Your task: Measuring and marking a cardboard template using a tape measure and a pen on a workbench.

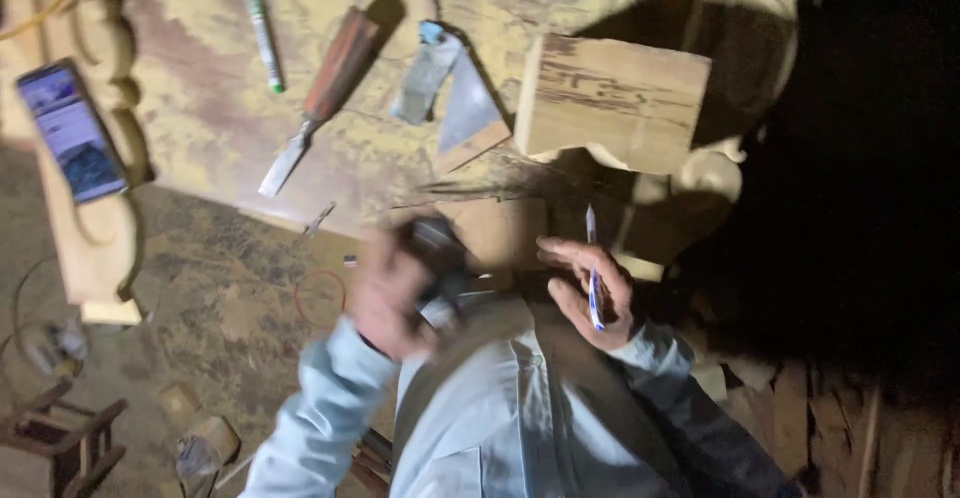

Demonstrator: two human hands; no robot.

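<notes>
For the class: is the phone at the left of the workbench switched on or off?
On. The phone lies face up on pale carved wood, its screen lit and showing content.

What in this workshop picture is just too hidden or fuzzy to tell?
Head view:
- Dark object in the left hand: motion blur hides its kind and the grip.
- Right side past the wood block: lost in darkness.
- Phone screen: too small to make out.
- Pen in the right hand: tip blurred.

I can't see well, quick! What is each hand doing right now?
Left hand: fingers closed around a blurred dark handheld object; what it is cannot be told.
Right hand: holding a thin white-and-blue pen.
</notes>
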